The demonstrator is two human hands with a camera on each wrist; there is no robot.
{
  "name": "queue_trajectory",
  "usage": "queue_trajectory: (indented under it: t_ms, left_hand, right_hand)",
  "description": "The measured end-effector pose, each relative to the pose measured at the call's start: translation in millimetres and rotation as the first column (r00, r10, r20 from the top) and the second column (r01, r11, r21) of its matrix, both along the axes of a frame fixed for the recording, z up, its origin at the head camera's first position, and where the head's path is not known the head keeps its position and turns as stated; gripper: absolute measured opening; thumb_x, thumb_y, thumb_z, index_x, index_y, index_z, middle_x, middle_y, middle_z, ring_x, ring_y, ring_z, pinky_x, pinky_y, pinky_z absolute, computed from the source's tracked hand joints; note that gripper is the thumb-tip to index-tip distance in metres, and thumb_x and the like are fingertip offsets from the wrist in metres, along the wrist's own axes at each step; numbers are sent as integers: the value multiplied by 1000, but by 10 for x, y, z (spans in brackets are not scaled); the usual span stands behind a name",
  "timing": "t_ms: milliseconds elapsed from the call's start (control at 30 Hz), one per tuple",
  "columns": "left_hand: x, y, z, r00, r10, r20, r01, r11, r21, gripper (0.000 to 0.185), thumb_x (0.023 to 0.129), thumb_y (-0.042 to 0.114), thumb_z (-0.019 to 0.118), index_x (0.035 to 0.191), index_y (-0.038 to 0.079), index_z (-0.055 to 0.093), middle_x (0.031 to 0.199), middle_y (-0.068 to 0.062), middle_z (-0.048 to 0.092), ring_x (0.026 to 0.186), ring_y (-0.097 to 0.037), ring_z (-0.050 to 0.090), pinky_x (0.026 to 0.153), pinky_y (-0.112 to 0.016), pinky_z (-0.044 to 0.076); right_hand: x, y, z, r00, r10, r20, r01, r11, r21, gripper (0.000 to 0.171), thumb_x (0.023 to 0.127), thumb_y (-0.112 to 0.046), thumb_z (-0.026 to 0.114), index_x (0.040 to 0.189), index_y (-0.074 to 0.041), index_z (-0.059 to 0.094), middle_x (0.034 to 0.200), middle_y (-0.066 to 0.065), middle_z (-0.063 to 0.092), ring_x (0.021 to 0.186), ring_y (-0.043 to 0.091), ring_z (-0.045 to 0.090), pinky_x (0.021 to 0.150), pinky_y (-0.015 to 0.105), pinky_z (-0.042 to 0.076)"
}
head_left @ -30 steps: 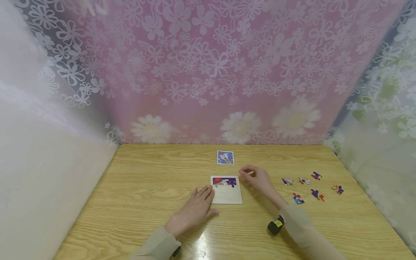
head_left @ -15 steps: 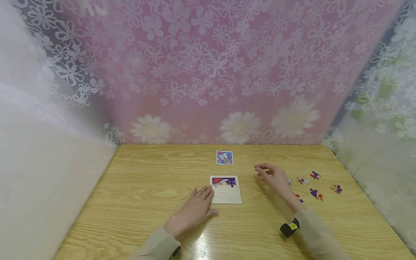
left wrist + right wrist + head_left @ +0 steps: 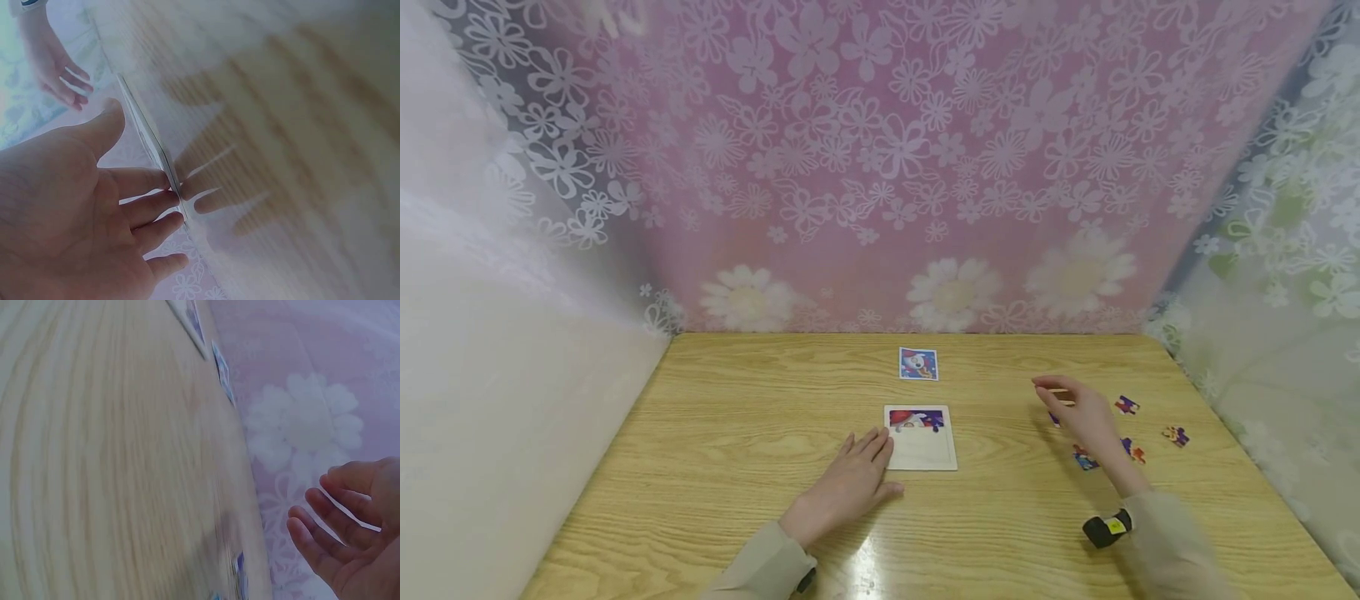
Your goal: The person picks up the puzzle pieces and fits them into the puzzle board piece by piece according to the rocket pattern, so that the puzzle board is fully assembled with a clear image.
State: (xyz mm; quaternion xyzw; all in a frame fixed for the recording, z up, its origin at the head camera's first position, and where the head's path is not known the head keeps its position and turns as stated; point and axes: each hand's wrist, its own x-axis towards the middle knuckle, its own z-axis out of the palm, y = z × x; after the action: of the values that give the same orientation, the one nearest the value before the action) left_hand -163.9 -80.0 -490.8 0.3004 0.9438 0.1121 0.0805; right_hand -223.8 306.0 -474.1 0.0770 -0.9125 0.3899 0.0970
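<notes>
My left hand (image 3: pixel 848 477) lies flat, its straight fingertips touching the left edge of a white puzzle board (image 3: pixel 921 452). Along the top of the board runs a strip of fitted jigsaw pieces (image 3: pixel 917 418) in red, white and purple. In the left wrist view, the fingers (image 3: pixel 150 234) meet the thin edge of the board (image 3: pixel 147 128). My right hand (image 3: pixel 1084 419) hovers over the loose puzzle pieces at the right, fingers loosely bent and nothing held. It partly hides some of them, including a purple piece (image 3: pixel 1055 419) and a blue and red piece (image 3: pixel 1084 457).
A small picture card (image 3: pixel 919 364) lies behind the board. More loose pieces lie at the right: a red and purple one (image 3: pixel 1127 405), an orange and purple one (image 3: pixel 1176 436) and one beside the right wrist (image 3: pixel 1135 451). A floral curtain (image 3: pixel 887 167) stands behind the table (image 3: pixel 737 417).
My right hand has moved from the board's upper right corner rightward to above the loose pieces. The left hand stays at the board's edge.
</notes>
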Motion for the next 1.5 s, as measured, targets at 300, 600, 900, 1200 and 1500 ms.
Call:
queue_trajectory:
  t_ms: [300,600,900,1200,1500]
  left_hand:
    - [11,1,11,1000,6,9,-6,1000,8,72,105,47,48,155,-3,34,164,-18,27,153,-33,24,124,-54,20]
    - [18,2,17,1000,5,14,-5,1000,2,72,105,47,47,156,-2,34,165,-17,27,153,-32,24,124,-53,20]
    - [9,1,7,1000,3,4,-3,1000,-1,72,105,47,47,155,-2,34,164,-17,28,153,-33,24,124,-53,21]
    - [-7,1,-16,1000,-1,-12,1,1000,-10,72,105,48,47,155,-2,35,164,-17,28,152,-33,26,123,-54,21]
    - [-23,1,-22,1000,1,-6,-1,1000,-9,72,104,48,48,155,-1,35,164,-16,28,152,-33,26,123,-54,21]
  right_hand:
    - [36,273,-69,1000,0,-4,1,985,174,32,100,-15,66,129,-1,67,124,26,66,101,43,69,81,54,59]
    - [27,397,-122,999,20,40,-32,943,330,28,94,-11,72,119,2,71,114,30,68,94,47,68,74,58,57]
    - [-19,416,-141,995,44,94,-76,924,374,26,91,-6,73,116,1,72,99,17,74,80,29,69,68,51,57]
    - [-70,415,-96,995,69,69,-92,893,440,21,89,-6,75,110,-3,76,101,17,65,80,28,61,63,46,52]
    - [-74,442,-146,997,44,68,-67,915,397,16,90,-9,75,106,-5,75,96,13,67,81,28,64,65,46,54]
